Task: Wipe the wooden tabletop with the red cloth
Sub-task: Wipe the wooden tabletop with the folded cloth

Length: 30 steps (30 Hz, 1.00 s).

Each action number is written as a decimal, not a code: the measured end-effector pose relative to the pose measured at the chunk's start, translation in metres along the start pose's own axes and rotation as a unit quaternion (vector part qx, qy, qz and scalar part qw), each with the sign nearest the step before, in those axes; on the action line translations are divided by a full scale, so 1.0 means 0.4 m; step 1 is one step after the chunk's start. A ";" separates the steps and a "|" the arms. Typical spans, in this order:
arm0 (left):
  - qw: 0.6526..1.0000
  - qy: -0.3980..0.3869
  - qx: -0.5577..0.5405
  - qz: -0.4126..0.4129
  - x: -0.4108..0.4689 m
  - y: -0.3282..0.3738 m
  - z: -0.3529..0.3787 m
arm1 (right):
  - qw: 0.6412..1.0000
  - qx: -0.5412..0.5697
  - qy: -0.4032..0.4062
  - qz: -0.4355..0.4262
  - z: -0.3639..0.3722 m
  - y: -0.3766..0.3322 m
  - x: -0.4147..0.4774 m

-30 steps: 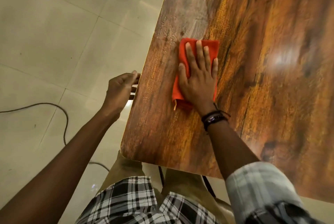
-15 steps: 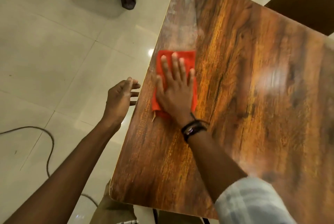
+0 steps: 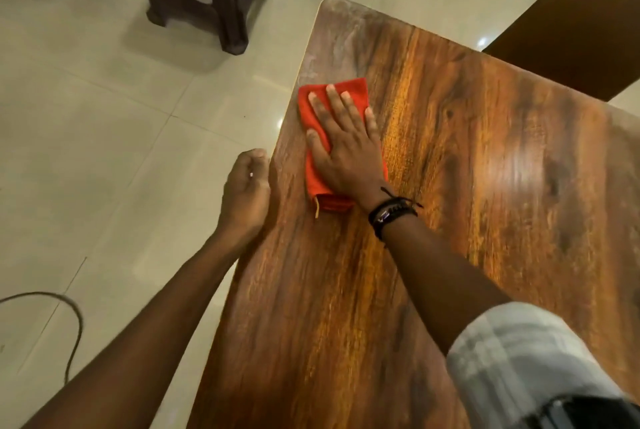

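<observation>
free: tabletop (image 3: 485, 186) right of red cloth (image 3: 312, 169) | obstacle: left hand (image 3: 246, 189) at edge

Readable text, labels, brands, numbers, signs: none.

- Small yellowish tag (image 3: 316, 210) at the lower corner of the red cloth (image 3: 348, 88), left of centre frame: too small to show any lettering.
- Dark wristbands (image 3: 391, 215), centre frame: a small pale piece is set into them, blurred, with no marking legible.
</observation>
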<state>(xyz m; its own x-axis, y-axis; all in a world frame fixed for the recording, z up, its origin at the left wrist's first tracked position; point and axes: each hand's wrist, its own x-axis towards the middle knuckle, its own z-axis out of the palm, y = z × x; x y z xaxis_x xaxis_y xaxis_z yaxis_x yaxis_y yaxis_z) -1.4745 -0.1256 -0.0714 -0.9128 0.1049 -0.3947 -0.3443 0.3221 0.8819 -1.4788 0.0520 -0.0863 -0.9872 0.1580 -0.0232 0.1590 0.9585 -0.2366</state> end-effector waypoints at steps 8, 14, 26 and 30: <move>0.986 0.031 0.152 0.059 0.037 -0.005 0.068 | 0.997 0.015 -0.010 0.069 -0.037 0.076 0.351; 0.981 0.064 0.163 0.082 0.040 -0.011 0.079 | 0.994 0.023 -0.008 0.103 -0.055 0.091 0.525; 0.974 0.091 0.194 0.074 0.025 0.003 0.089 | 0.999 0.031 0.016 -0.037 0.025 -0.063 0.212; 0.972 0.072 0.213 0.070 0.026 0.000 0.090 | 1.000 0.012 -0.020 0.005 -0.022 -0.013 0.339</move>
<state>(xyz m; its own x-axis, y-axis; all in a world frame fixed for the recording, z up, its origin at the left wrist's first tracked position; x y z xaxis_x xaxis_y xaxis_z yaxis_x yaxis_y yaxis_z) -1.4759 -0.0906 -0.0849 -0.9760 0.0529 -0.2111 -0.1203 0.6769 0.7261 -1.6132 0.0705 -0.0799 -0.9854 0.1581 -0.0640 0.1694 0.9509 -0.2590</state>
